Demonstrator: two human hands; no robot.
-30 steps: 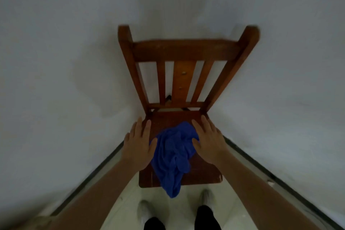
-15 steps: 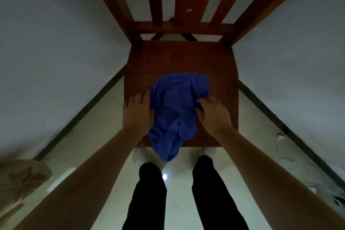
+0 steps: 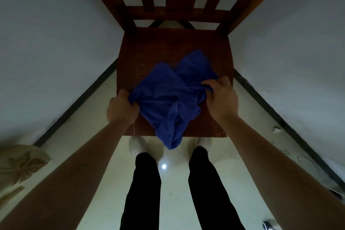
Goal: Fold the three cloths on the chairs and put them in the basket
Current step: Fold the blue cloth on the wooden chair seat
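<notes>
A crumpled blue cloth (image 3: 168, 99) lies on the seat of a brown wooden chair (image 3: 168, 46), and one corner hangs over the seat's front edge. My left hand (image 3: 121, 108) grips the cloth's left edge at the seat's left side. My right hand (image 3: 220, 97) pinches its right edge near the seat's right side. The cloth is stretched a little between the two hands. No basket and no other cloth shows here.
The chair stands in a corner between two pale walls with dark skirting. My legs and white shoes (image 3: 138, 145) are on the glossy tiled floor just before the seat. A beige bag-like object (image 3: 20, 164) lies at the lower left, and pale items lie on the floor at the right.
Both hands went from resting beside the cloth to closing on its edges. The cloth has been pulled wider and shifted on the seat. The view has moved closer to the chair.
</notes>
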